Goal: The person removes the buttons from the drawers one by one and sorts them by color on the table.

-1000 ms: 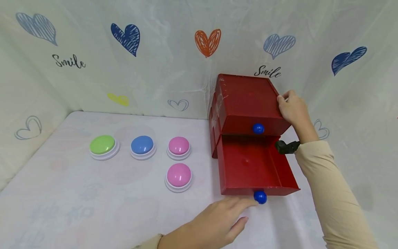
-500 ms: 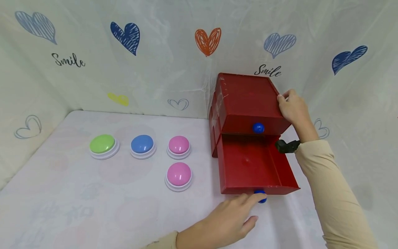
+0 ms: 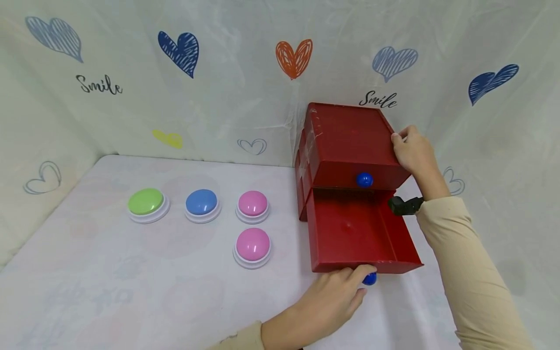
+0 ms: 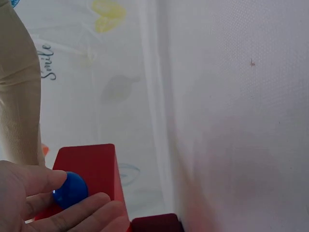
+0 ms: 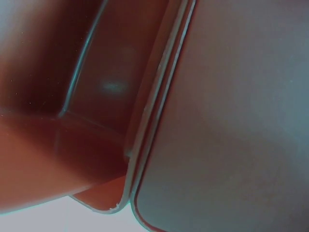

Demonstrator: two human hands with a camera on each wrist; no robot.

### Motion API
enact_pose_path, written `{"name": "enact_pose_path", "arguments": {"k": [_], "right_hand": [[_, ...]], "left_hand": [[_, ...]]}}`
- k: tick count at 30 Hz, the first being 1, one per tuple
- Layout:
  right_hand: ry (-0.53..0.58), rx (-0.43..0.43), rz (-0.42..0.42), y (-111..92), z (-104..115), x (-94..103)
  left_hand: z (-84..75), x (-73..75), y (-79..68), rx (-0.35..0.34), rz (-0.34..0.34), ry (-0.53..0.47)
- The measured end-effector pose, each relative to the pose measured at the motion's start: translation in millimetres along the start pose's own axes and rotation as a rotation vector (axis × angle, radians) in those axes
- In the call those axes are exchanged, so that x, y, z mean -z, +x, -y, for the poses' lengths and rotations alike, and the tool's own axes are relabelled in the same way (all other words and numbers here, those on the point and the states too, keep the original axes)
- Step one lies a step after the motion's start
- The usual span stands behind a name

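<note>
A red two-drawer cabinet [image 3: 352, 133] stands at the right against the back curtain. Its lower drawer [image 3: 350, 233] is pulled out and shows a bare red inside; the upper drawer, with its own blue knob [image 3: 364, 180], is closed. At the lower drawer's round blue knob [image 3: 370, 278], my left hand [image 3: 325, 304] pinches it between thumb and fingers, seen also in the left wrist view around the knob [image 4: 71, 191]. My right hand [image 3: 415, 153] grips the cabinet's upper right edge, thumb on top. The right wrist view shows only the red drawer walls [image 5: 111, 87] up close.
Left of the cabinet on the white table lie a green push button [image 3: 146, 201], a blue one [image 3: 201, 202] and two pink ones, the back one [image 3: 253, 204] behind the front one [image 3: 253, 245]. A curtain with printed hearts hangs behind.
My left hand has moved right and slightly up, from beside the lower drawer's knob onto it, and its fingers have closed around it. The right hand and the drawer stay put.
</note>
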State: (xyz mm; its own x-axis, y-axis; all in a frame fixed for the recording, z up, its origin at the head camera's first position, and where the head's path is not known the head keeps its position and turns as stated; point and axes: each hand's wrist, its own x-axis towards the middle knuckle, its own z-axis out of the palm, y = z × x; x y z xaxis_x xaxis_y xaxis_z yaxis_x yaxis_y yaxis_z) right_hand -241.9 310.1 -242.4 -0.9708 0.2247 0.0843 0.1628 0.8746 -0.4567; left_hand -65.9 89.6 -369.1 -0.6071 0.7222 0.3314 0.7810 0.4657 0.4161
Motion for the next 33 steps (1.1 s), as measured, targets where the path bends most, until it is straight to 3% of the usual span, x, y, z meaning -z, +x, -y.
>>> {"name": "enact_pose_path", "arguments": {"k": [9, 33], "right_hand": [[0.001, 0.005, -0.002, 0.0, 0.3, 1.2], [0.004, 0.000, -0.002, -0.8, -1.1, 0.1]], "left_hand": [[-1.3, -4.0, 6.3, -0.012, -0.084, 0.059], [1.1, 0.2, 17.8, 0.022, -0.110, 0.061]]}}
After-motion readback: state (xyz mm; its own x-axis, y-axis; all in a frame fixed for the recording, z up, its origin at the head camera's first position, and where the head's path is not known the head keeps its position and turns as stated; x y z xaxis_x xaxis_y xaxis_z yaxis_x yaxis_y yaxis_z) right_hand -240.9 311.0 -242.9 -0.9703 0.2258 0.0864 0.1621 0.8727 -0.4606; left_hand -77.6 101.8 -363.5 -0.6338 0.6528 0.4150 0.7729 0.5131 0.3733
